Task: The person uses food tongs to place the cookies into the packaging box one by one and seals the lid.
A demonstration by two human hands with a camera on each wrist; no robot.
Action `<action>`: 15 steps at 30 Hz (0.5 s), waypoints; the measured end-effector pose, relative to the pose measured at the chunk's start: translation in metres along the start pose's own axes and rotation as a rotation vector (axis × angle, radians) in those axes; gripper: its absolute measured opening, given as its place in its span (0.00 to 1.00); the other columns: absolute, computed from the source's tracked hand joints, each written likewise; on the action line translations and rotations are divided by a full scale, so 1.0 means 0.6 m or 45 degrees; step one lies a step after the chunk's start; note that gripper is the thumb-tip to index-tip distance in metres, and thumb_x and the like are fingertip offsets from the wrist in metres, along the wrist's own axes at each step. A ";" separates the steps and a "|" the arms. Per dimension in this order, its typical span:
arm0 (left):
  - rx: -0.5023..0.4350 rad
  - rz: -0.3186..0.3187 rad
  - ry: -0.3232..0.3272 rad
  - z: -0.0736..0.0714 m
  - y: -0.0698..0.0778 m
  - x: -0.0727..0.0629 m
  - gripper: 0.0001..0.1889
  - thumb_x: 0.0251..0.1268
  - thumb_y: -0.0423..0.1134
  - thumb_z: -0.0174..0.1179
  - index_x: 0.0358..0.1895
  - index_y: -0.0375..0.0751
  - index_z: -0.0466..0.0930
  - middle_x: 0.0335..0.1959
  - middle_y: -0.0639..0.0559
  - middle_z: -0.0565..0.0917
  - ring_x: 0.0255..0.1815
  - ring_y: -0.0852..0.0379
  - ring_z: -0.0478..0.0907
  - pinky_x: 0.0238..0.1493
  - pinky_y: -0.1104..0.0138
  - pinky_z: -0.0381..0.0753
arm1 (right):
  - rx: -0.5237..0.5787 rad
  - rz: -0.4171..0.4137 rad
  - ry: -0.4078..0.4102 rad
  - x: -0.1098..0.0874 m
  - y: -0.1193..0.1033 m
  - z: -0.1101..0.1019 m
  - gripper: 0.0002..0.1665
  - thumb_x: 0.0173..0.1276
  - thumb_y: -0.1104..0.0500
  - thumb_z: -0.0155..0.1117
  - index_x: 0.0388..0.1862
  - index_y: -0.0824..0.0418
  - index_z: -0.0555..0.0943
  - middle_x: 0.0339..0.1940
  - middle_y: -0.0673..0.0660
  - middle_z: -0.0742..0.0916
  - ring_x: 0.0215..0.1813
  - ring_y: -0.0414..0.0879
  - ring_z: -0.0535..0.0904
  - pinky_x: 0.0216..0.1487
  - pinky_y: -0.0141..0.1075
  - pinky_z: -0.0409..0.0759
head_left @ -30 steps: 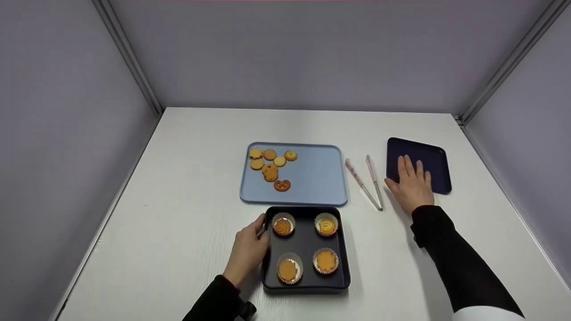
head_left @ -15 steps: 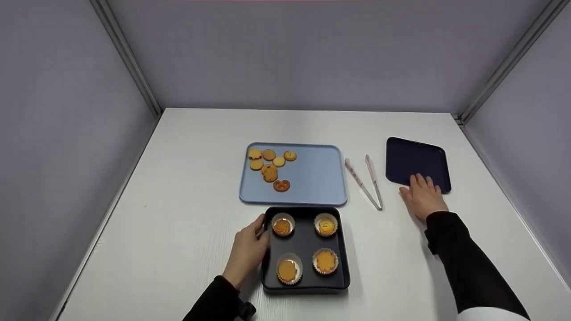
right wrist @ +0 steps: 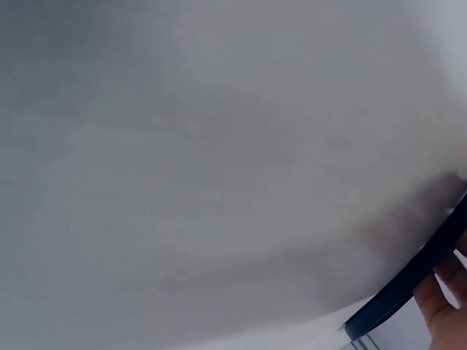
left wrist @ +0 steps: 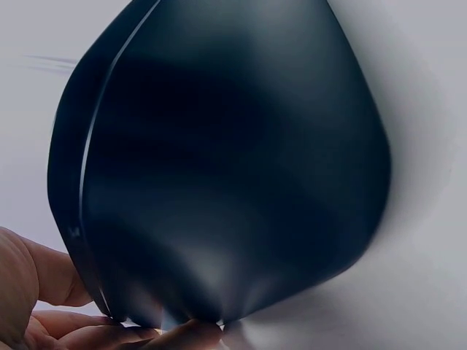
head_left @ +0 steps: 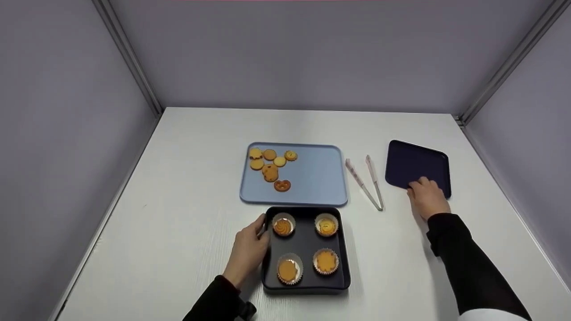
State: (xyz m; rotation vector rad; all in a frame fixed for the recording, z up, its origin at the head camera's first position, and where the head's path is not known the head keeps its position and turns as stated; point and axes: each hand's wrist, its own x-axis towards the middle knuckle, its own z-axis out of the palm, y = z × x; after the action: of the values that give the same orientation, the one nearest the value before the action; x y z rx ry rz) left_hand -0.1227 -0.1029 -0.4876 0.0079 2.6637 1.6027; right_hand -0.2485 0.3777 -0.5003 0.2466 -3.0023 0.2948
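My left hand (head_left: 248, 249) grips the left wall of a dark, deep baking pan (head_left: 305, 243), whose outer side fills much of the left wrist view. In the pan stand several paper baking cups, each with a cookie (head_left: 326, 261) in it. At the right, my right hand (head_left: 427, 197) pinches the near edge of a flat navy tray (head_left: 412, 160). The right wrist view shows fingers (right wrist: 434, 302) against the tray's dark rim (right wrist: 398, 292); most of that hand is out of that frame.
A light blue tray (head_left: 314, 178) lies behind the pan, with several cookies (head_left: 270, 172) and a pretzel-shaped one (head_left: 282, 185) on its left half. Spread tongs (head_left: 377, 189) lie between it and the navy tray. Grey panels (head_left: 303, 53) enclose the white table (head_left: 178, 187).
My right hand has drawn back from the middle of the navy tray to its near edge and curled its fingers there. The tray has shifted slightly nearer. My left hand keeps its place.
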 end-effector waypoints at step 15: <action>0.019 0.040 -0.018 -0.004 0.000 -0.003 0.28 0.69 0.27 0.54 0.72 0.26 0.69 0.66 0.30 0.77 0.64 0.40 0.79 0.49 0.58 0.79 | -0.138 -0.234 0.124 0.011 -0.015 0.000 0.03 0.77 0.67 0.56 0.43 0.68 0.75 0.38 0.64 0.78 0.41 0.61 0.72 0.41 0.53 0.74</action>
State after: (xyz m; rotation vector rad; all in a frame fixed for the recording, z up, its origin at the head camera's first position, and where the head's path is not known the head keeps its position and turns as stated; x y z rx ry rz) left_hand -0.1208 -0.1048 -0.4864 0.0613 2.6782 1.5851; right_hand -0.2533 0.3679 -0.4979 0.4791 -2.8618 0.1222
